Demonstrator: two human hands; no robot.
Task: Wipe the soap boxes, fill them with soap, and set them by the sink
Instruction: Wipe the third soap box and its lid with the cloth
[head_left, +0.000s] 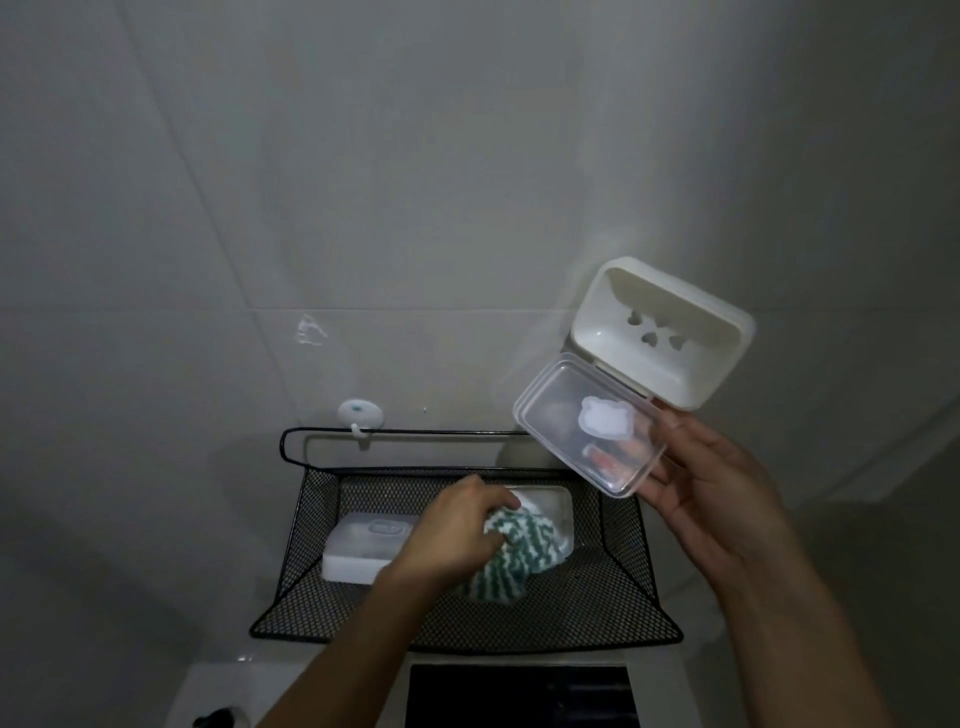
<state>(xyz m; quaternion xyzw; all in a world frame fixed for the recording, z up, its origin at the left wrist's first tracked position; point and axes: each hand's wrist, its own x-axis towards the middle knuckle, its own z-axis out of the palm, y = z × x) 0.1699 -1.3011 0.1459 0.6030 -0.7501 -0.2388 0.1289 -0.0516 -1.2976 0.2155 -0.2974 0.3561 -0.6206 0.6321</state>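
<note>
R hand (722, 499) raised, palm up, fingers curled under the clear lid of an open white soap box (660, 332), held tilted above the black mesh basket (613, 597). L hand (457, 535) reaches down into basket, fingers closed round a green-white striped cloth (511, 556), w/ a closed soap box (363, 545) just beside it.

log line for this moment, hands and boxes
left hand: grips green-striped cloth in mesh basket | right hand: holds open soap box by clear lid | closed soap box: in basket
</note>
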